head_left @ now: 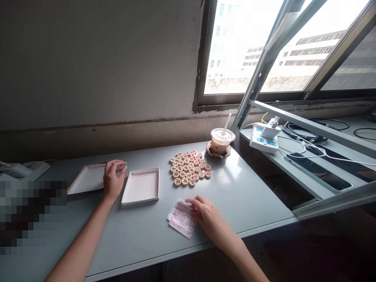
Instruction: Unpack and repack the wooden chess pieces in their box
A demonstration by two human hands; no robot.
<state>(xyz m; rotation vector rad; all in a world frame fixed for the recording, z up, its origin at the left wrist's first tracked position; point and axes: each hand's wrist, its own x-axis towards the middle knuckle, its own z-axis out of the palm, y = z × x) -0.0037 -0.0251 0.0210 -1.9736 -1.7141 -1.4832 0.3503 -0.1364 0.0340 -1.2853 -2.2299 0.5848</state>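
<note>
My left hand (114,178) hovers at the right end of a shallow white box half (91,178), fingers apart with nothing seen between them. Just right of it lies a second shallow white box half (141,186), open side up. My right hand (207,215) pinches the upper right corner of a folded paper chessboard sheet (182,219), white with pink lines, lying on the desk. Beyond the sheet, many round wooden Chinese chess pieces (189,175) are grouped flat in rows, marked in black or red characters.
A lidded drink cup (221,141) with a straw stands in a cardboard holder at the desk's back right. Past the metal frame (311,125) are a power strip (264,139), cables and two phones (319,170). A wall borders the desk's back.
</note>
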